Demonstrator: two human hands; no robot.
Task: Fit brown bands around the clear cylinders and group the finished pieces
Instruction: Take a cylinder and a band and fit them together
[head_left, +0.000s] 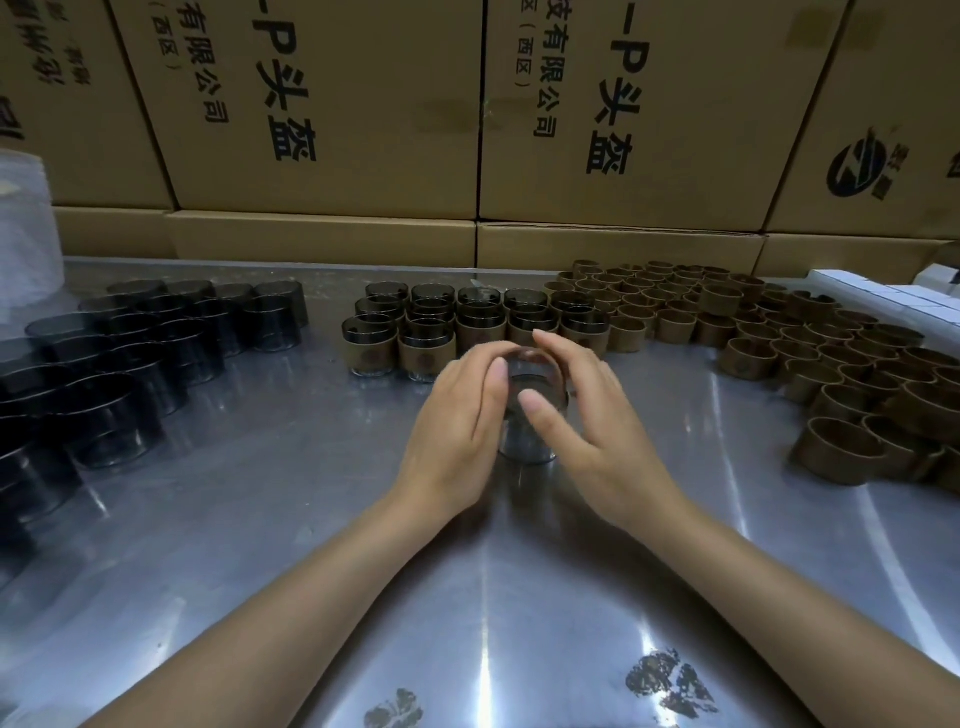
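Note:
A clear cylinder (527, 441) stands on the steel table (311, 519) at the centre, between my two hands. My left hand (457, 421) cups its left side and my right hand (582, 415) cups its right side, fingers arched over its rim. Whether a brown band is on it is hidden by my fingers. Just behind it stands a group of finished cylinders with brown bands (467, 322). Bare dark-tinted cylinders (130, 364) are stacked at the left. Several loose brown bands (779, 338) cover the right.
Large cardboard boxes (332, 104) with printed characters form a wall along the table's back edge. White boxes (883, 296) sit at the far right. A white plastic roll (23, 234) stands at the far left. Dark smudges (670, 680) mark the near table.

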